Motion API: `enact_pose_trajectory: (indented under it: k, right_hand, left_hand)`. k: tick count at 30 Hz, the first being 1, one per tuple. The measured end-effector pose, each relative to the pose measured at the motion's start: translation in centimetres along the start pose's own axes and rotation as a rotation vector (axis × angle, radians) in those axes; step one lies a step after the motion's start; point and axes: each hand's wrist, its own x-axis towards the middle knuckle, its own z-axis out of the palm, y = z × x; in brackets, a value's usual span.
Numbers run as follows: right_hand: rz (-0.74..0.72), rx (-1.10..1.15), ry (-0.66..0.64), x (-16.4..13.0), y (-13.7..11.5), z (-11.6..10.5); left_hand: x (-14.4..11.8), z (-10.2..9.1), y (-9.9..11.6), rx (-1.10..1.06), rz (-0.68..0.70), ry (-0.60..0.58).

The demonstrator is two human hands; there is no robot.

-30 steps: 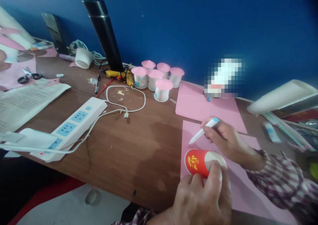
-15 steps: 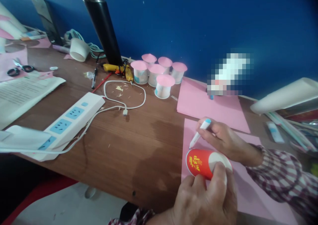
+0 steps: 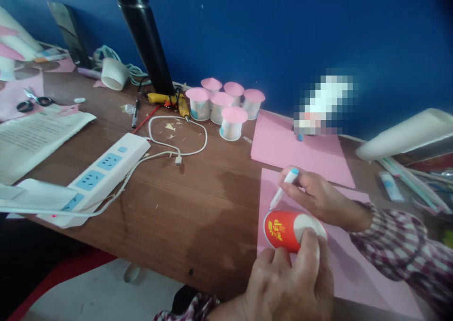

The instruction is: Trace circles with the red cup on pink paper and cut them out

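"Precisely where is the red cup [image 3: 286, 230]?"

"On one pink sheet [image 3: 354, 264], near its left edge; my left grip [image 3: 288, 278] holds it, my right grip [image 3: 318, 196] pinches one pen [image 3: 278, 198] beside it."

"Room and counts?"

"Counter [image 3: 198, 193] spans leftward to one power strip [image 3: 102, 170]; six pink-topped cups [image 3: 231, 118] stand farther back."

Bare left hand [image 3: 290, 278] low, bare right hand [image 3: 316, 196] beyond it, fingers bent on both.
The right pinches thumb against fingers in a writing grip, its wrist [image 3: 360, 216] emerging from a gathered, maroon-and-white checked fabric sleeve [image 3: 396, 245]; the left lies back upward, knuckles arched, its forearm [image 3: 228, 308] entering from below.
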Motion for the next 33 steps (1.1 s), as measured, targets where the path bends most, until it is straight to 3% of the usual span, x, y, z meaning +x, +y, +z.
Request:
enact_pose_trajectory:
  k: [5, 10, 16, 23, 33]
  right_hand:
    - [-0.016, -0.011, 0.022, -0.5, 0.4, -0.3]
    - [-0.022, 0.008, 0.033, -1.7, 1.0, -0.5]
    - [-0.05, 0.016, 0.119, -3.0, 1.7, -0.9]
    - [-0.108, 0.036, 0.183, -4.3, 2.5, -1.1]
    - [-0.052, 0.114, 0.288, -7.2, 2.0, -0.3]
  left_hand:
    - [0.7, -1.1, -1.2, 0.045, 0.214, 0.063]
    - [1.1, -1.8, -1.6, 0.071, 0.275, 0.082]
    - [1.6, -2.6, -1.8, 0.084, 0.331, 0.009]
    - [2.3, -3.9, -1.9, 0.102, 0.318, -0.262]
    - [2.9, -4.7, -1.6, 0.171, 0.33, -0.291]
